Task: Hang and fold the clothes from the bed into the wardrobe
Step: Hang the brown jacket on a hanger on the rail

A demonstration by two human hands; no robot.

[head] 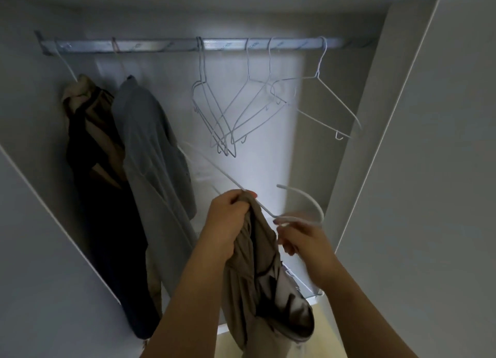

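Note:
My left hand (pixel 228 220) grips the bunched top of a beige garment (pixel 263 271), which hangs down between my forearms. A white wire hanger (pixel 300 210) lies across the garment's top, its long arm slanting up to the left and its hook curving to the right. My right hand (pixel 303 239) pinches the hanger near the base of its hook. Both hands are held in front of the open wardrobe, below the metal rail (pixel 188 46).
On the rail hang a dark and tan garment (pixel 91 148) at far left and a grey one (pixel 150 148) beside it. Several empty white hangers (pixel 241 110) hang at the middle and right. White wardrobe walls (pixel 429 142) flank the opening.

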